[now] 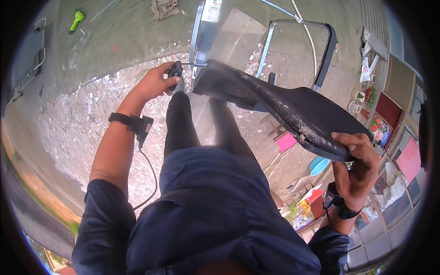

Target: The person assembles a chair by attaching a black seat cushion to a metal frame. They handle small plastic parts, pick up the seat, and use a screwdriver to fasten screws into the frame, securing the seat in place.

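My left hand (158, 82) is closed round a black-handled tool (175, 73), near my knee. A thin dark shaft reaches rightward from the tool to the metal frame by the black panel; whether its tip touches cannot be made out. My right hand (360, 160) grips the right end of a curved black chair seat or back (316, 107), fingers on one face and thumb beneath. Its edge looks scuffed and whitish. The panel is tilted across in front of my legs, against a chair frame (270, 50) of metal tube with a black armrest (326, 57).
A lime-green power tool (77, 20) and a crumpled cloth (165, 8) lie on the ground at the far left. Pale chips litter the ground by my feet. To the right are a blue basin (319, 166), a pink sheet (287, 142), potted plants (371, 97) and windows.
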Tool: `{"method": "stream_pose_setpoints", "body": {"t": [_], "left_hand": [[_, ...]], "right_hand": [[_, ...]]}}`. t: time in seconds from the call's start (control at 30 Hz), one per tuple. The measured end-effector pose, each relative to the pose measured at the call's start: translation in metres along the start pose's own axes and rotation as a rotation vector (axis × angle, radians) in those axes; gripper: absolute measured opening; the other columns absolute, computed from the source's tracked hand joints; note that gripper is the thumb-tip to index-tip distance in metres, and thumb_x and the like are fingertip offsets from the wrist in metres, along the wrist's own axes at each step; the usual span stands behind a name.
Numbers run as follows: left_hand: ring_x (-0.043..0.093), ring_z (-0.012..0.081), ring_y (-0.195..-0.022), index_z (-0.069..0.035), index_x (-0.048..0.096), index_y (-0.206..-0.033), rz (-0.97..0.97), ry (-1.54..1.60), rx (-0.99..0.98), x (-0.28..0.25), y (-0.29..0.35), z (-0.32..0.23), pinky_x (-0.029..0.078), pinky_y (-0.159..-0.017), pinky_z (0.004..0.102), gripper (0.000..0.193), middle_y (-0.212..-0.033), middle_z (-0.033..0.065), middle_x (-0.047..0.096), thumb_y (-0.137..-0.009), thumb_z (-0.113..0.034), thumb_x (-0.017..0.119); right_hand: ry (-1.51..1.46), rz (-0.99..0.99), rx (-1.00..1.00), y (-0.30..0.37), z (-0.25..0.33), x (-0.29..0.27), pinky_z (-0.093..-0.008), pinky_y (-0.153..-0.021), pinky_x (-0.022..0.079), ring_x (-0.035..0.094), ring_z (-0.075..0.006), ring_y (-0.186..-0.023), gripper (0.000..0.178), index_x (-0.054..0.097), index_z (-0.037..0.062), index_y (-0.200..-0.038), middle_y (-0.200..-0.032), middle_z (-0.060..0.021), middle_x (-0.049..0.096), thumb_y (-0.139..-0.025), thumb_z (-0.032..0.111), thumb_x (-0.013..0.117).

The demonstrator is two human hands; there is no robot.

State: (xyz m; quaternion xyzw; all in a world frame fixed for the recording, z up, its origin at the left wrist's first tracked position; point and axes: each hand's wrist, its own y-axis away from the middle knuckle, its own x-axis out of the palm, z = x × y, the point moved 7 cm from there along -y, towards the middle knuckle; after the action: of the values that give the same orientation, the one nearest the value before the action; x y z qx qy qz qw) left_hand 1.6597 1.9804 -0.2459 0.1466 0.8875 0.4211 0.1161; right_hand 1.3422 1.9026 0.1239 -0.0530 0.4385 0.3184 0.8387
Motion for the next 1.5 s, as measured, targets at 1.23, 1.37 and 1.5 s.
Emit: {"method": "stream_pose_setpoints", "body": {"t": [1.23,1.37,1.5], "left_hand": [[0.055,0.0213,-0.123,-0.002,0.039,-0.148,-0.324,0.152,0.462,-0.019,-0.022,-0.047,0.045,-0.107,0.0344,0.075,-0.138,0.0126,0.049,-0.078,0.014,0.061],[0.055,0.029,-0.128,-0.008,0.049,-0.134,-0.288,0.045,0.562,-0.009,-0.002,-0.055,0.048,-0.107,0.0354,0.06,-0.127,0.0111,0.048,-0.08,0.017,0.058],[0.061,0.0183,-0.117,-0.009,0.046,-0.138,-0.256,0.228,0.343,-0.002,0.011,-0.028,0.051,-0.096,0.0302,0.058,-0.135,0.0078,0.051,-0.086,0.015,0.057]], "right_hand": [[0.028,0.033,-0.096,-0.012,0.001,-0.004,-0.0356,-0.068,0.047,0.067,-0.0273,-0.076,0.044,0.059,0.0067,-0.104,-0.098,-0.0172,0.074,-0.065,-0.005,0.074],[0.024,0.016,-0.072,-0.011,0.0,-0.003,-0.0358,-0.069,0.047,0.067,-0.0274,-0.076,0.044,0.059,0.0065,-0.104,-0.098,-0.0172,0.074,-0.065,-0.005,0.074],[0.031,0.018,-0.075,-0.012,0.002,-0.003,-0.0353,-0.068,0.047,0.068,-0.0269,-0.076,0.042,0.058,0.0069,-0.105,-0.097,-0.0169,0.074,-0.068,-0.004,0.075]]}}
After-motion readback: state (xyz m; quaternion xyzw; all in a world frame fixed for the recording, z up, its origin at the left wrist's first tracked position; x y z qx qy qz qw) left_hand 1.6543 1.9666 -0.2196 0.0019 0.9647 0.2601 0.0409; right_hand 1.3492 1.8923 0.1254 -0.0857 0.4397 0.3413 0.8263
